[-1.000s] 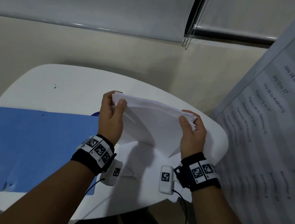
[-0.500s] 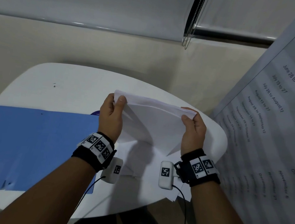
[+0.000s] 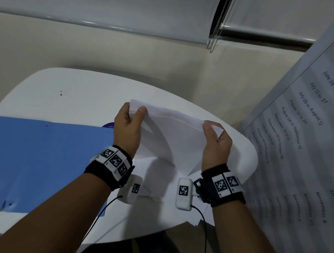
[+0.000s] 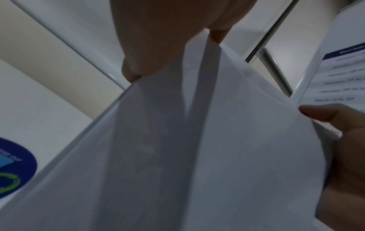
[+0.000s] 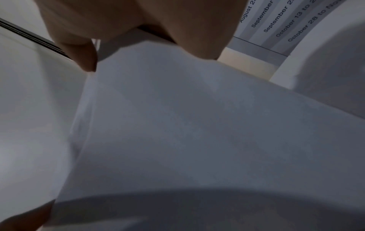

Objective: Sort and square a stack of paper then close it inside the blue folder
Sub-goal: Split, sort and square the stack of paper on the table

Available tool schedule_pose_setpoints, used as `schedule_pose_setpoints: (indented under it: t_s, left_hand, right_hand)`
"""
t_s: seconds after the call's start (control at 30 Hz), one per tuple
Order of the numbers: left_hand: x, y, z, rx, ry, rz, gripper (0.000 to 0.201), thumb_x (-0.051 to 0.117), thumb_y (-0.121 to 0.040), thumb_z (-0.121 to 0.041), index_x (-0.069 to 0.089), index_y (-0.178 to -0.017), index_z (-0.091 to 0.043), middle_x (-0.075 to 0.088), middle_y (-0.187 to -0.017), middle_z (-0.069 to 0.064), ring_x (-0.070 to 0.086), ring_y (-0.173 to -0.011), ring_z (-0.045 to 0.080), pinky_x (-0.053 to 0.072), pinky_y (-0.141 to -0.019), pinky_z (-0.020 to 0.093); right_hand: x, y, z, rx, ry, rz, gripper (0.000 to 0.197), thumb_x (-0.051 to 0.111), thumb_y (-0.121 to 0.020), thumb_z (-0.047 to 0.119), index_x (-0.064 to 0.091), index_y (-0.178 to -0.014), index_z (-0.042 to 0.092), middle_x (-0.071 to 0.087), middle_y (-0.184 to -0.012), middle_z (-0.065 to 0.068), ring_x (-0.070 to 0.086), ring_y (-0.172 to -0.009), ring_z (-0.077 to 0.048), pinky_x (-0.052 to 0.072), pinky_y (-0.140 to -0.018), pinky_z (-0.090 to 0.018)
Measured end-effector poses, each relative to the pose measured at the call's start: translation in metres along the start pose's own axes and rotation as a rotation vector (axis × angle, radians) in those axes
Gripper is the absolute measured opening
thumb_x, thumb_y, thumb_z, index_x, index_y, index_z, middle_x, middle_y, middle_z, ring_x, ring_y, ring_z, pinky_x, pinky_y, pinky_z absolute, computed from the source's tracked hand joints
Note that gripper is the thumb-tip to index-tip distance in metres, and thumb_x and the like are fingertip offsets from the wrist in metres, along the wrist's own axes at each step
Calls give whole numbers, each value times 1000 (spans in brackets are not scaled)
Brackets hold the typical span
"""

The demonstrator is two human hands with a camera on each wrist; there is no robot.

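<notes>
Both hands, left (image 3: 127, 129) and right (image 3: 216, 145), pinch the paper (image 3: 173, 139) upright over the table (image 3: 81, 100); more sheets (image 3: 162, 180), apparently loose, lie beneath. Folder (image 3: 32, 165) lies open left, poster (image 3: 310, 142) right.

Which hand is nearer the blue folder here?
Left. The left hand grips the paper stack right at the blue folder's right edge; the right hand grips the stack's opposite side, farther from the folder.

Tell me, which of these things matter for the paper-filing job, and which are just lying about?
Part of the job:
paper stack, gripped by left hand and right hand
blue folder, open
loose sheets

Just there:
white table
dates poster
round sticker
</notes>
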State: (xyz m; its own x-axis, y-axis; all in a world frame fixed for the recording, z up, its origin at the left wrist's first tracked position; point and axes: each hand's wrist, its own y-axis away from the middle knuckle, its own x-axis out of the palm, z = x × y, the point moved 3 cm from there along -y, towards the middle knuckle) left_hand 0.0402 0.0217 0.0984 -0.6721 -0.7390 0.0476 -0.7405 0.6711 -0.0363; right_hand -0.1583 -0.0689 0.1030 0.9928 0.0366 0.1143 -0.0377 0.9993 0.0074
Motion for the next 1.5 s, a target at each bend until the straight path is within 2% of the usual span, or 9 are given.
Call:
schedule_pose_setpoints:
  t_s: [0.17, 0.33, 0.53, 0.67, 0.8, 0.87, 1.1, 1.4, 1.5]
  left_hand:
    - [2, -3, 2, 9, -6, -44, 12, 52, -99, -20, 58, -91, -13, 59, -78, -15, 54, -70, 1, 45, -64, 15]
    - [4, -2, 5, 19, -13, -5, 20, 48, -102, -33, 55, -95, -16, 59, -85, -10, 55, -75, 5, 46, -69, 23]
    - [-2, -7, 16, -1, -36, 31, 39, 52, -89, -55, 56, -105, -19, 61, -95, -10, 58, -83, 4, 50, -75, 26]
    - [-2, -4, 21, -31, 3, 75, 45, 57, -84, -59, 59, -110, -22, 66, -101, -10, 64, -90, 2, 52, -74, 20]
    - [-7, -9, 30, -57, -52, 139, 42, 73, -79, -49, 56, -115, -35, 67, -114, -6, 66, -102, 8, 56, -83, 27]
    - [-7, -10, 35, -90, -71, 177, 35, 77, -83, -37, 61, -114, -34, 71, -112, -6, 68, -100, 9, 58, -85, 33]
    - [-10, -15, 34, -120, -10, 295, 61, 85, -64, -44, 68, -116, -16, 76, -107, -1, 72, -100, 15, 59, -80, 30]
    - [-13, -7, 61, -164, -176, 370, 27, 82, -81, -24, 70, -98, -41, 76, -99, -10, 71, -93, 3, 56, -79, 24]
    - [-12, -1, 69, -197, -237, 342, 13, 77, -85, -22, 72, -93, -31, 75, -88, -16, 70, -80, -4, 53, -71, 20]
  right_hand:
    - [-3, 0, 1, -32, 20, 9, 16, 62, -86, 6, 71, -86, 20, 71, -80, 11, 66, -82, -10, 54, -79, -29]
    - [-1, -3, 3, -41, -13, -9, 16, 56, -87, 15, 71, -84, 20, 69, -83, 4, 64, -86, -18, 52, -84, -40]
    - [-4, -10, 0, -36, 6, -9, 15, 57, -90, 20, 67, -80, 17, 64, -78, 5, 57, -79, -15, 50, -79, -36]
    - [-2, -10, -3, -54, 34, -2, 31, 58, -87, 20, 46, -73, -5, 43, -71, -9, 39, -68, -18, 37, -67, -31]
    - [-7, -11, -2, -36, 18, 29, 12, 61, -85, 23, 65, -92, 14, 64, -85, 1, 59, -82, -16, 50, -77, -36]
    - [-10, -11, -7, 21, 60, 108, 24, 76, -79, 16, 64, -100, 20, 70, -89, 10, 66, -84, -8, 54, -76, -26]
    - [-9, -13, -10, 95, 165, 184, 32, 89, -61, 4, 71, -85, 16, 74, -76, 11, 71, -74, -4, 55, -66, -19]
    - [-15, -2, -44, 237, 185, 172, 32, 87, -67, 10, 63, -87, 20, 71, -83, 11, 69, -75, -1, 51, -62, -9]
    - [-15, 5, -57, 322, 235, 124, 37, 87, -69, 18, 58, -92, 15, 67, -91, 6, 66, -82, -8, 50, -67, -11]
